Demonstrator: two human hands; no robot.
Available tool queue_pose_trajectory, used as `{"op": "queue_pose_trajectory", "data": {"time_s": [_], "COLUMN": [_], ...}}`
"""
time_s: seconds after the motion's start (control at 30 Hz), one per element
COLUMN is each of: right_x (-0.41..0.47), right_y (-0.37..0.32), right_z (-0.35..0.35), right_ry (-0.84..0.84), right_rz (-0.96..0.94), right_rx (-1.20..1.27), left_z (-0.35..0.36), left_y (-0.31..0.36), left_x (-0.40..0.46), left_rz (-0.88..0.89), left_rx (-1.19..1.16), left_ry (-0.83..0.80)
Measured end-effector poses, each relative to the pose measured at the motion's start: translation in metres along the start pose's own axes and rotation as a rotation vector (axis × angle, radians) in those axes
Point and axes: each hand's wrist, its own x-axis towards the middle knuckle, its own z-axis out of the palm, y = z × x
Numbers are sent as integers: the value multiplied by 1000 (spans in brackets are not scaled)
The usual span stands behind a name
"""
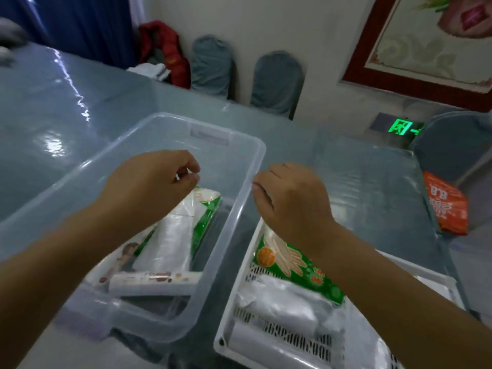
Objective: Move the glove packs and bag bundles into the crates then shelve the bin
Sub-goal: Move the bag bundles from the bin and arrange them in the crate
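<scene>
Clear bin point(255, 155) sits on the blue-grey table point(66, 107), left of centre. White slotted crate point(229, 310) is just beside it on the right, at the near edge.

Left hand point(149, 187) hangs over the bin, fingers curled, thumb and fingertips pinching the top edge of a green glove pack point(205, 209) that slants down into the bin. Under and near that pack lie a white bag bundle point(167, 243) and a printed roll point(154, 280), both on the bin floor toward the near side.

Right hand point(290, 203) is over the far-left corner of the crate, fingers curled downward, gripping the top of a second green pack point(298, 270) printed with an orange circle and a hand; the pack slopes down into the crate. Exact finger contact is hidden by the back of the hand. White bundles point(282, 307) lie in the crate near the pack, another roll point(255, 339) at the near end.

Orange packet point(447, 206) lies at the right table edge, well apart from the crate. Two covered chairs point(277, 83) stand against the far wall, a red jacket point(165, 49) left of them. Green exit sign point(402, 127) glows low on the far right wall.
</scene>
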Motion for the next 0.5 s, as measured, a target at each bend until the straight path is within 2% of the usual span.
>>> {"op": "queue_pose_trajectory", "data": {"time_s": [0.1,0.23,0.37,0.5], "right_x": [37,80,111,116], "right_y": [-38,-75,-94,-100], "right_z": [34,100,167,218], "right_ry": [-123,-409,-708,-1058], "right_rz": [-8,95,201,257], "right_rx": [31,66,44,-119], "left_z": [-8,-11,-11,-2], "left_y": [-60,-130,-184,-217], "left_x": [11,28,43,46], "left_rz": [-14,23,138,262], "left_rx": [77,213,398,362], "left_ry": [-89,-227,-344,-320]}}
